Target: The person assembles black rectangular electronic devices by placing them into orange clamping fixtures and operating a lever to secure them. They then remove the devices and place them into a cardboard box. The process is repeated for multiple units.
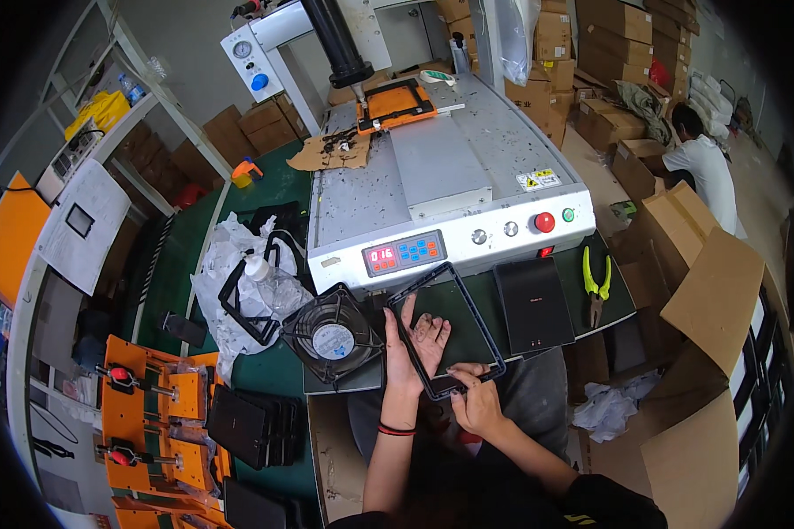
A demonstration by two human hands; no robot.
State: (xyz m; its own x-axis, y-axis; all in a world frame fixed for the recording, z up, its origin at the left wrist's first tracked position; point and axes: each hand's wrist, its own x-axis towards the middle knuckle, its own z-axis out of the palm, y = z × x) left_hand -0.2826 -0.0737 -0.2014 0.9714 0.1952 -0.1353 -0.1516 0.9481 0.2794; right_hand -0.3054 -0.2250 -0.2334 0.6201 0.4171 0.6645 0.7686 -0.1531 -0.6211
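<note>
A thin black rectangular frame (496, 353) is tilted in front of me over the green bench. My left hand (419, 346) supports its left side, palm up, with the thumb outside the edge and the fingers stretched behind the opening. At the lower edge my right hand (478, 401) is closed on the frame near its corner, fingertips pressed to the rim. Left of my left hand stands a black cooling fan (333, 339). A flat black panel (534, 304) lies to the right of the frame, and yellow-handled pliers (595, 286) lie beyond it.
A white press machine (450, 203) with buttons and an orange fixture (397, 104) fills the bench's far side. Stacked black housings (254, 428), orange clamp jigs (137, 410) and plastic bags (229, 256) are at left. Cardboard boxes (710, 282) and another person (704, 167) are at right.
</note>
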